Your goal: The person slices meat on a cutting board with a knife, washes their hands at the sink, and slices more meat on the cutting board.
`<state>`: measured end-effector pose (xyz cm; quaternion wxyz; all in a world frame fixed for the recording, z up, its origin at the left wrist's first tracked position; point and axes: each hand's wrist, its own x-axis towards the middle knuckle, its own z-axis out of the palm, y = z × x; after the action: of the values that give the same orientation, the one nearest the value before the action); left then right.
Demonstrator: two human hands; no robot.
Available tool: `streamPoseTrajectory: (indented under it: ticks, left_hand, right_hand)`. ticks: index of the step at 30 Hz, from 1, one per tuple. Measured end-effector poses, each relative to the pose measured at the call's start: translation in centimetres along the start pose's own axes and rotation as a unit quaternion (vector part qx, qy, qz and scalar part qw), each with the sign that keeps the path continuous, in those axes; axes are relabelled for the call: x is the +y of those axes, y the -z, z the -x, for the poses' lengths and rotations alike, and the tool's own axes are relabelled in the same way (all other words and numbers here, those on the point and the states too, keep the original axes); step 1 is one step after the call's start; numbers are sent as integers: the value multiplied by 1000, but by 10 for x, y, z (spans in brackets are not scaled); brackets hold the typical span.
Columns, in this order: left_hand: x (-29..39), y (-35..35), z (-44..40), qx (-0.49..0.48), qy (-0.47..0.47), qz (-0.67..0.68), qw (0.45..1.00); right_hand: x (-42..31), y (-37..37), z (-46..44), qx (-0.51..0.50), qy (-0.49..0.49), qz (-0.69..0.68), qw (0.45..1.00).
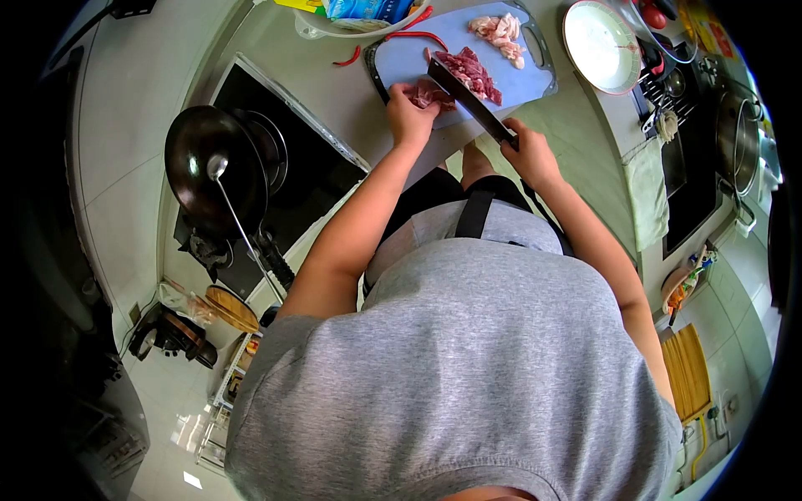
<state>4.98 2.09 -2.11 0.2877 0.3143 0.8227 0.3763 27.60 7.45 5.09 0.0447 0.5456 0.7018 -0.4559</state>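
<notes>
Left hand (411,118) bent over red meat (430,97), fingers pressing it to the pale blue cutting board (401,63). Right hand (533,154) closed round the handle of a broad knife (468,93), blade slanting between the held meat and 1 heap of cut red meat (473,73). Beyond, 1 paler heap (501,35). Red chilies (415,36) along the board's left side. Board on grey counter (276,37); wok (188,159) with ladle (217,167) to the left; white bowl (597,46) to the right.

Pale blue across the cutting board (531,84); on it, dark red through the sliced meat (474,73) and near-black along the knife (466,96); beside it, white inside the bowl (595,43).
</notes>
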Motion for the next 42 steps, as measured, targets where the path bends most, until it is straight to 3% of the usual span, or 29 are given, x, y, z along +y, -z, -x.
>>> streamPoseTrajectory:
  ticks: [3, 8, 10, 11, 14, 16, 18, 19, 20, 22, 23, 26, 28, 30, 34, 36, 42]
  left_hand:
    - [-20, 3, -15, -85, 42, 122, 988]
    - [-4, 39, -29, -179, 39, 117, 976]
    - [1, 49, -41, -301, 19, 191, 934]
    - [5, 56, -47, -336, -23, 116, 934]
    - [19, 57, -59, -355, -94, 65, 928]
    - [5, 47, -62, -335, -74, 94, 934]
    - [-15, 38, -63, -130, -114, 16, 985]
    - [-23, 33, -63, -53, -114, 91, 988]
    - [-31, 32, -62, -55, -113, 92, 988]
    - [-22, 41, -50, 35, -114, 36, 992]
    - [-15, 42, -41, 21, -114, 1, 993]
    - [-16, 34, -25, -68, -160, 88, 981]
    - [-14, 36, -18, -60, -152, 56, 985]
    - [-14, 39, -13, -2, -220, -110, 969]
    - [-16, 42, -10, 32, -277, -136, 951]
    - [-16, 41, -7, 33, -374, -113, 920]
    - [-22, 28, -5, 16, -406, -89, 909]
  right_hand:
    - [-2, 0, 0, 6, -2, 3, 1000]
    - [5, -7, -1, 39, -11, -24, 999]
    - [9, -8, -1, 64, -7, -53, 997]
    - [9, -7, -1, 55, -13, -43, 997]
    - [1, 0, 2, 38, -31, -27, 998]
    - [-3, 0, 4, 32, -41, -19, 998]
    - [-4, -1, 5, 41, -24, -14, 999]
    - [-4, 0, 4, 43, -25, -13, 999]
    - [-3, -1, 4, 39, -22, 3, 999]
    - [2, -2, 3, 33, -19, 20, 999]
    - [7, -4, 1, 12, -14, 39, 999]
    - [4, -3, -1, -12, -17, 65, 998]
    - [-4, 4, 1, -14, -27, 73, 997]
    - [-15, 9, 7, -3, -25, 69, 997]
    - [-29, 10, 12, 10, 12, 62, 998]
    - [-40, 11, 10, 1, 51, 130, 990]
    - [-61, 21, -2, -58, 86, 210, 972]
